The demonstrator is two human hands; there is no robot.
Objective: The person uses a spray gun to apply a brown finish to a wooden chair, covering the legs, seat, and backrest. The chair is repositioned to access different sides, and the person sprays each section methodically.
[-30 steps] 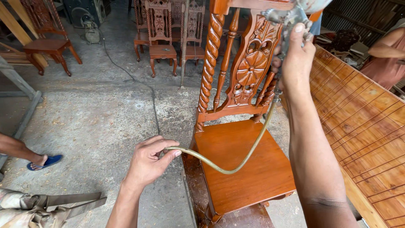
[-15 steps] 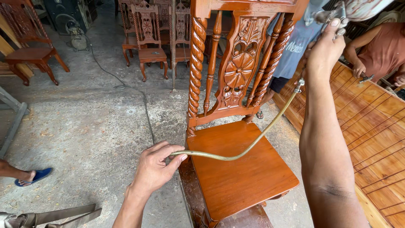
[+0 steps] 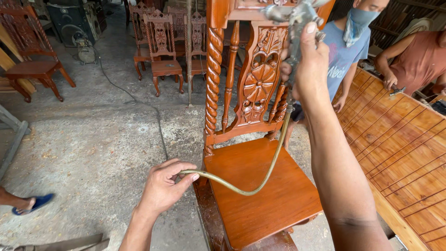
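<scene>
Rough grey floor spreads under a big carved chair, where the right hand squeezes a metal spray gun up high and the left hand pinches its hose, which could sag and smear the shiny seat.
</scene>
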